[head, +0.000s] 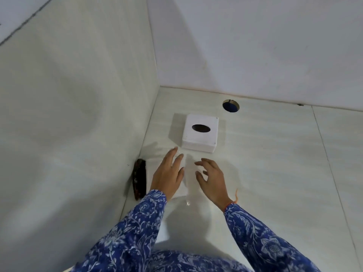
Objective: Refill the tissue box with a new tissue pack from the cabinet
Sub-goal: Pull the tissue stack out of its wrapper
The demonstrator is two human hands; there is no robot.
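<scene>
A white square tissue box (pixel 200 133) with a dark oval slot in its top stands on the pale desk (pixel 275 154), close to the left wall. Just in front of it lies a white tissue pack (pixel 155 167) in clear plastic wrap (pixel 191 173). My left hand (pixel 169 173) rests flat on the pack with fingers spread. To its right, my right hand (pixel 211 178) hovers over the clear wrap with fingers curled and apart, holding nothing. Both arms wear blue flowered sleeves.
A dark brown oblong object (pixel 139 178) lies against the left wall (pixel 78 114) beside the pack. A round cable hole (pixel 230 105) is cut in the desk behind the box. Another white piece (pixel 163 230) shows under my left sleeve.
</scene>
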